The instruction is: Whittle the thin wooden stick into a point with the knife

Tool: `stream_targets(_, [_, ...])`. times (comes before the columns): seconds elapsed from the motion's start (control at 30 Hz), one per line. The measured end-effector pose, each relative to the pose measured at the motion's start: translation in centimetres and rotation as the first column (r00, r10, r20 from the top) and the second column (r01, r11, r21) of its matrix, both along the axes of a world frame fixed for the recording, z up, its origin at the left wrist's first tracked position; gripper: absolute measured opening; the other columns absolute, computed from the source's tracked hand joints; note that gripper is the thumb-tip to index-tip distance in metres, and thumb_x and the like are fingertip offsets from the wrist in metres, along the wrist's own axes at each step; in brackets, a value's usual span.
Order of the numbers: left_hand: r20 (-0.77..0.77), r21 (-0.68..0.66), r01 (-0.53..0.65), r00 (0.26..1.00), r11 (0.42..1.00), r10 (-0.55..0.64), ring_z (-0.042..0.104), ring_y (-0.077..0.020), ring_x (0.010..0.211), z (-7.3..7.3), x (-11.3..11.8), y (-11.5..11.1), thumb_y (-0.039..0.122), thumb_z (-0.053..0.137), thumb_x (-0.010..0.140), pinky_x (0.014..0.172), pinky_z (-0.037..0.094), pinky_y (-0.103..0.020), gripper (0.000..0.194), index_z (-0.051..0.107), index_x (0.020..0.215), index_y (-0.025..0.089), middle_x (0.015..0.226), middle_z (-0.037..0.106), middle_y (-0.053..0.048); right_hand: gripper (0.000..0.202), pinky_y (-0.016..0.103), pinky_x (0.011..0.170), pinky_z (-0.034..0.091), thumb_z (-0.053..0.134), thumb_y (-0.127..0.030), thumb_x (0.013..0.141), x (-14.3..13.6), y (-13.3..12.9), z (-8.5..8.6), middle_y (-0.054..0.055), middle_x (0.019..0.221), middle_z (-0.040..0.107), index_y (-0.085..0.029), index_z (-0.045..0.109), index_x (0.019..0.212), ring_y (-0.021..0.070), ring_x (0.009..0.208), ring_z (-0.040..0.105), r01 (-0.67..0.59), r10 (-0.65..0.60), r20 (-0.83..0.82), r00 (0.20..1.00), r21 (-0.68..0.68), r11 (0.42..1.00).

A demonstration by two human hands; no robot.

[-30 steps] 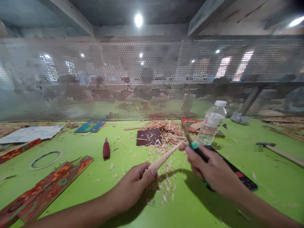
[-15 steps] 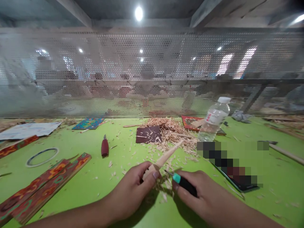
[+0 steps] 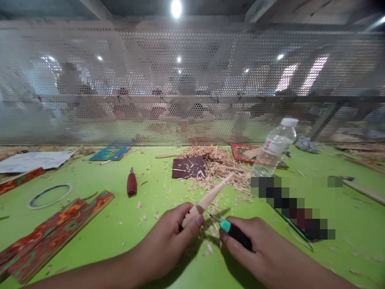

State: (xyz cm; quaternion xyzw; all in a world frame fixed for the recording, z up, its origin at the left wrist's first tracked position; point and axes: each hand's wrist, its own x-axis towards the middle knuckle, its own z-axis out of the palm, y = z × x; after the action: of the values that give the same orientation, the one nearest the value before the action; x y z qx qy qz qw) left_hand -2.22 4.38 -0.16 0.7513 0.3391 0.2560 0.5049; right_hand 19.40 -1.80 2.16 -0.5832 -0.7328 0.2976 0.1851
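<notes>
In my left hand (image 3: 177, 237) is a pale, tapered piece of wood (image 3: 214, 195), gripped at its thick end between thumb and fingers, its thin tip pointing away to the upper right. My right hand (image 3: 252, 245) is wrapped round a carving knife (image 3: 236, 234) with a black handle and a turquoise collar. Its thin metal blade points left, close to the wood's lower edge; whether it touches cannot be made out. Curled wood shavings (image 3: 222, 164) are heaped beyond the wood, and loose chips lie beneath both hands.
A red-handled knife (image 3: 131, 184) lies left of centre, near a tape roll (image 3: 49, 196) and painted wooden strips (image 3: 60, 237). Dark sandpaper (image 3: 188, 167) rests by the shavings. To the right stand a tilted-looking plastic bottle (image 3: 275, 148) and a blurred phone-like object (image 3: 296, 216). A perforated screen (image 3: 150, 88) closes the back.
The knife's blade has come nearer the wood, its tip now at the wood's lower edge. The left hand keeps its hold almost unmoved. The view has shifted slightly.
</notes>
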Motion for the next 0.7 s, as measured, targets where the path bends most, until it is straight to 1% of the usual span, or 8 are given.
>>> stream_targets(0.1, [-0.021, 0.030, -0.008, 1.000, 1.000, 0.009, 0.042, -0.0151, 0.074, 0.07, 0.00, -0.07, 0.051, 0.046, 0.106, 0.067, 0.034, -0.027, 0.037, 0.055, 0.088, 0.020, 0.078, 0.046, 0.004, 0.024, 0.028, 0.058, 0.034, 0.047, -0.025, 0.100, -0.03, 0.03, 0.02, 0.002, 0.071, 0.067, -0.022, 0.056, 0.078, 0.0167, 0.062, 0.054, -0.002, 0.002, 0.010, 1.000, -0.014, 1.000])
stream_targets(0.2, [-0.051, 0.073, -0.003, 0.999, 0.997, 0.006, 0.044, -0.0158, 0.074, 0.13, 0.02, -0.22, 0.050, 0.043, 0.107, 0.068, 0.035, -0.028, 0.037, 0.056, 0.092, 0.020, 0.079, 0.049, 0.003, 0.024, 0.029, 0.059, 0.036, 0.047, -0.026, 0.101, -0.08, -0.03, 0.07, 0.002, 0.074, 0.068, -0.022, 0.056, 0.079, 0.0178, 0.064, 0.056, -0.011, 0.011, 0.015, 1.000, -0.025, 1.000])
stream_targets(0.33, [-0.133, 0.109, 0.019, 0.991, 0.994, -0.004, 0.046, -0.0169, 0.073, 0.26, 0.12, -0.45, 0.051, 0.038, 0.109, 0.067, 0.034, -0.029, 0.038, 0.056, 0.094, 0.020, 0.079, 0.051, 0.003, 0.023, 0.031, 0.068, 0.043, 0.045, -0.029, 0.103, -0.16, -0.39, 0.27, 0.005, 0.084, 0.072, -0.022, 0.059, 0.086, 0.0218, 0.074, 0.062, -0.011, 0.012, 0.021, 1.000, -0.064, 0.998])
stream_targets(0.43, [-0.184, 0.100, 0.018, 0.983, 0.995, 0.000, 0.047, -0.0180, 0.074, 0.46, 0.26, -0.56, 0.049, 0.036, 0.109, 0.069, 0.034, -0.030, 0.038, 0.054, 0.092, 0.021, 0.081, 0.054, 0.001, 0.023, 0.036, 0.074, 0.046, 0.044, -0.031, 0.104, -0.16, -0.67, 0.31, 0.008, 0.091, 0.075, -0.023, 0.062, 0.094, 0.0256, 0.080, 0.066, -0.006, 0.009, 0.035, 0.999, -0.099, 0.995])
stream_targets(0.53, [-0.161, 0.067, 0.034, 0.987, 0.997, -0.023, 0.049, -0.0190, 0.079, 0.63, 0.35, -0.59, 0.050, 0.035, 0.109, 0.073, 0.036, -0.030, 0.039, 0.056, 0.097, 0.020, 0.087, 0.058, -0.001, 0.021, 0.037, 0.077, 0.048, 0.045, -0.030, 0.103, -0.20, -0.66, 0.40, 0.009, 0.093, 0.077, -0.023, 0.063, 0.096, 0.0266, 0.082, 0.068, -0.015, 0.016, 0.009, 1.000, -0.097, 0.995])
stream_targets(0.7, [-0.069, -0.003, 0.051, 0.996, 0.999, -0.051, 0.049, -0.0189, 0.083, 0.62, 0.14, -0.70, 0.053, 0.038, 0.109, 0.080, 0.038, -0.030, 0.041, 0.058, 0.100, 0.019, 0.090, 0.057, -0.002, 0.022, 0.030, 0.071, 0.048, 0.046, -0.028, 0.102, -0.28, -0.42, 0.88, 0.005, 0.087, 0.076, -0.024, 0.060, 0.085, 0.0225, 0.077, 0.068, -0.049, 0.046, -0.053, 0.998, -0.054, 0.997])
